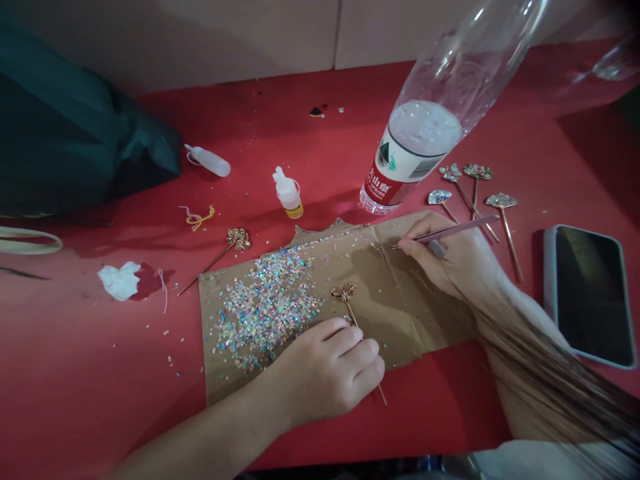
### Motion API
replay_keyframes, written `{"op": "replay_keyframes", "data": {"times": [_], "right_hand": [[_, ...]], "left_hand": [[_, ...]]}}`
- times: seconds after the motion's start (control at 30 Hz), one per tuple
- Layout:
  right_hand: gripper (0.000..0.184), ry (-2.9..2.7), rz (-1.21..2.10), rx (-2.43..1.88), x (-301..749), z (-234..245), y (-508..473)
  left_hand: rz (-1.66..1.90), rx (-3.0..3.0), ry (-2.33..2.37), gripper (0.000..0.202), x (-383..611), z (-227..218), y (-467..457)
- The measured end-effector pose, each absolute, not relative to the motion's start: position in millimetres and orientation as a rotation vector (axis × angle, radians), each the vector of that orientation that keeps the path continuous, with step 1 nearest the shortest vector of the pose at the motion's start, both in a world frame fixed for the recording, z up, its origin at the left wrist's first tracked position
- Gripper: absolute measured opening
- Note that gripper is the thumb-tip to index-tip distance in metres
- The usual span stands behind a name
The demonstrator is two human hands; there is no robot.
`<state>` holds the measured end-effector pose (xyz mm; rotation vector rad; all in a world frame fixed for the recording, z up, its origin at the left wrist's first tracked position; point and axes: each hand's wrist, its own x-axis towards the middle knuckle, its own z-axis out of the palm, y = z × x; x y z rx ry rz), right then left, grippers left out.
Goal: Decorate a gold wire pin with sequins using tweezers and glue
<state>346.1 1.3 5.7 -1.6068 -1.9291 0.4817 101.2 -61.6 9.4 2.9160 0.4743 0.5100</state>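
Note:
My left hand (325,367) rests on the lower edge of a torn cardboard sheet (400,313), with its fingers closed around the stem of a gold butterfly-shaped pick (344,292). The pick's head stands above the cardboard, just right of a heap of multicoloured glitter flakes (265,310). My right hand (447,257) holds slim pink tweezers (447,230) like a pen, their tip over the bare cardboard and apart from the pick. A second gold pick (238,239) lies at the sheet's top edge.
Several glittered picks (501,201) lie at right, beside a phone (593,297). A cut plastic bottle (415,147) holds white liquid. Glue bottles (287,193), white tissue (119,281), yellow string (199,218) and a dark green bag (75,127) sit on the red tablecloth (100,373).

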Motion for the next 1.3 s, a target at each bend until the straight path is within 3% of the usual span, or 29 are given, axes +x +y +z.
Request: {"op": "replay_keyframes", "data": {"times": [0.57, 0.8, 1.0, 1.3], "right_hand": [[0.013, -2.016, 0.488, -1.453, 329, 6, -8], [0.015, -1.866, 0.797, -1.298, 301, 7, -20], [0.016, -1.472, 0.485, -1.413, 316, 18, -11], [0.009, -1.792, 0.474, -1.586, 303, 12, -13]], "left_hand": [[0.511, 2.924, 0.481, 0.012, 103, 9, -60], [0.51, 2.908, 0.489, 0.012, 103, 11, -62], [0.533, 2.909, 0.481, 0.013, 102, 10, -62], [0.52, 2.903, 0.455, 0.01, 103, 9, -63]]}}
